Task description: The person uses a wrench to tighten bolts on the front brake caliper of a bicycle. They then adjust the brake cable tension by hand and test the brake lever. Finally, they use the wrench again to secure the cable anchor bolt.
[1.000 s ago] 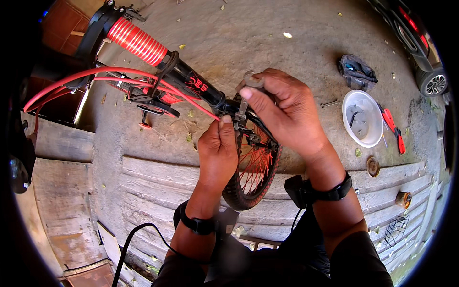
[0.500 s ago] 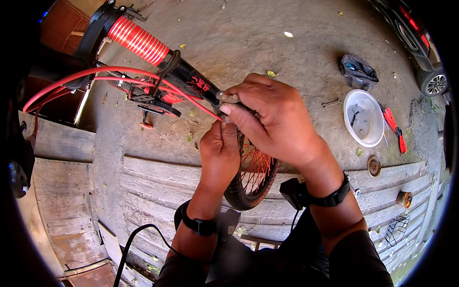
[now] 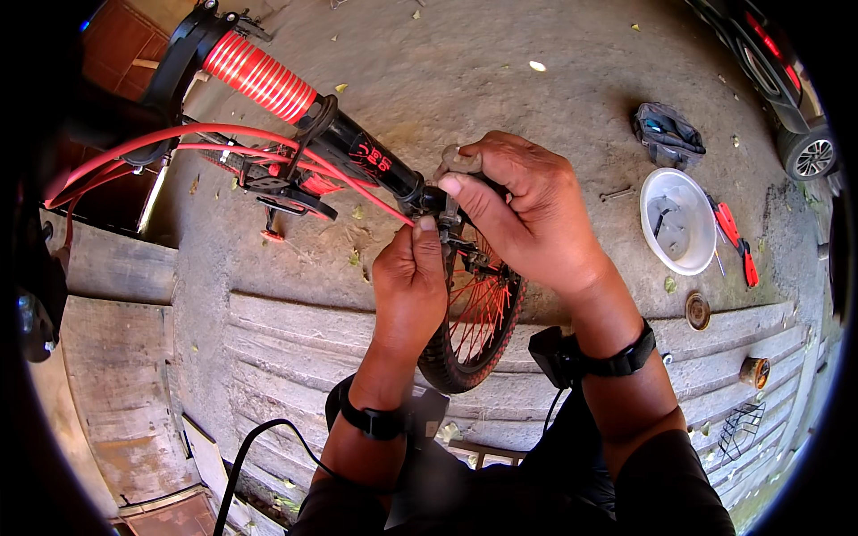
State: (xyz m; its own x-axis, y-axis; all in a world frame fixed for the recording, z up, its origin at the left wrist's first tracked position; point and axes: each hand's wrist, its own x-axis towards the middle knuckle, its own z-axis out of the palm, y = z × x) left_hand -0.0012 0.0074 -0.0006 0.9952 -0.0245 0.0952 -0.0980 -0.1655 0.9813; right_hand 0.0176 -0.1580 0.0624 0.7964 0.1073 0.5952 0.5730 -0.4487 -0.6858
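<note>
My right hand (image 3: 541, 214) is closed around a worn grey metal hand tool (image 3: 461, 161); its rounded end shows above my thumb, and its exact kind is unclear. The tool is beside the fork crown area of a bicycle, just below the black head tube (image 3: 371, 161). My left hand (image 3: 407, 277) pinches with thumb and forefinger at a small metal part (image 3: 425, 217) where a red cable (image 3: 344, 179) comes down. What lies inside that pinch is mostly hidden. Under both hands is the front wheel (image 3: 474, 313), with red spokes and a black tyre.
To the right stand a white plastic basin (image 3: 679, 223) with small parts, red-handled cutters (image 3: 736, 237), a wrench (image 3: 617, 193) and a grey tool bag (image 3: 668, 134). Two round tins (image 3: 698, 310) sit near the ridged concrete ramp (image 3: 304, 335). A car (image 3: 786, 89) is at the far right.
My right hand has shifted slightly right and up with the tool, uncovering the fork top and a brake part by the wheel. My left hand stays nearly still at the cable.
</note>
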